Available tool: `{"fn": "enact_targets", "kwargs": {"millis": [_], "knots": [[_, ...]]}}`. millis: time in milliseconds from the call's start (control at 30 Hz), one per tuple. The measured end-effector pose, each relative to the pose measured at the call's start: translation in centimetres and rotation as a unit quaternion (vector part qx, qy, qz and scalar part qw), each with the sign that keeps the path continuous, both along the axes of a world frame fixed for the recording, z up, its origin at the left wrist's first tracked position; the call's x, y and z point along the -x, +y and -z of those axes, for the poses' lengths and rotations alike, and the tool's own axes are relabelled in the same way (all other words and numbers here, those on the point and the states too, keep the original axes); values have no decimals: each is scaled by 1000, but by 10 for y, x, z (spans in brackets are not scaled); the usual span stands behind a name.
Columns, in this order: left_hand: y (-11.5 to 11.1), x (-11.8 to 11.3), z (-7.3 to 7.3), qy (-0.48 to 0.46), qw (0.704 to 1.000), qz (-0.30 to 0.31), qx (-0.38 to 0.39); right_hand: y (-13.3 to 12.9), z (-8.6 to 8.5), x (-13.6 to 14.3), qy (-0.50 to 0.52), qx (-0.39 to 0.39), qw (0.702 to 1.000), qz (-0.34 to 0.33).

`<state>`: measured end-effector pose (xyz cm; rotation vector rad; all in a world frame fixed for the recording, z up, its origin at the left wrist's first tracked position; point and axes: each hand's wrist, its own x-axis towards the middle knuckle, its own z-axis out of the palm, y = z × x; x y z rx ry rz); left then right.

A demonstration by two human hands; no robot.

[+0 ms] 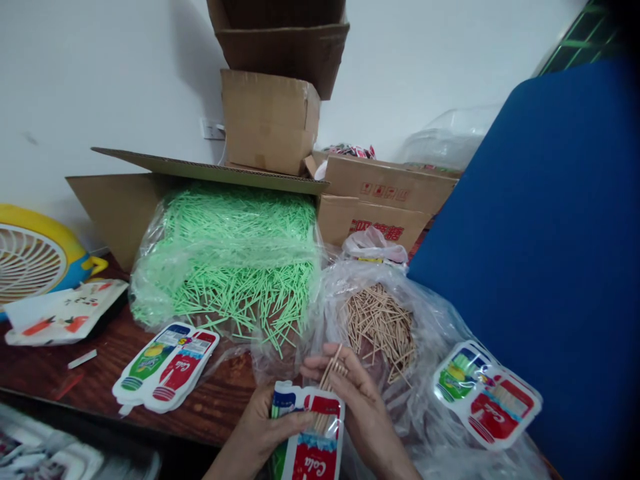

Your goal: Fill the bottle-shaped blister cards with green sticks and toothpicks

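Observation:
My left hand (275, 427) grips a bottle-shaped cola pouch (320, 447), red on the right and green-blue on the left, its thumb across the front. Brown sticks show through the pouch's clear window. Close above its top edge, my right hand (357, 397) pinches a small bunch of brown sticks (334, 370); whether their lower ends are inside the pouch I cannot tell. Just beyond lies a pile of brown sticks (380, 323) on clear plastic. A larger heap of green sticks (240, 253) spills from a clear bag to the left.
A stack of similar pouches (167, 367) lies at left, and a filled pouch (487, 393) at right. Cardboard boxes (270, 120) stand behind, a yellow fan (35, 257) at far left. A blue panel (540, 233) borders the right side.

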<state>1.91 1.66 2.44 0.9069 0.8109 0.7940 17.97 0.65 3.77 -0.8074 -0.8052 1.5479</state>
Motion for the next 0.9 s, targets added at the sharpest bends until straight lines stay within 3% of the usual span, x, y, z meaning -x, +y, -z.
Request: {"fn": "enact_targets", "kwargs": {"millis": [67, 233, 400, 567, 633, 767, 900], "knots": [[1, 0, 2, -1, 1000, 6, 0, 5, -2, 0, -8, -9, 1000, 24], [5, 2, 7, -16, 999, -20, -19, 7, 4, 2, -184, -49, 982, 16], [10, 4, 10, -21, 999, -18, -26, 3, 11, 1, -180, -40, 983, 10], [15, 5, 9, -3, 997, -32, -63, 4, 8, -5, -259, -103, 960, 5], [16, 6, 8, 8, 997, -24, -77, 7, 5, -10, -259, -100, 961, -15], [19, 8, 5, 21, 995, -20, -95, 12, 5, -18, -204, -62, 977, 20], [22, 8, 5, 24, 994, -37, -96, 9, 13, -8, -121, -24, 991, -60]]}}
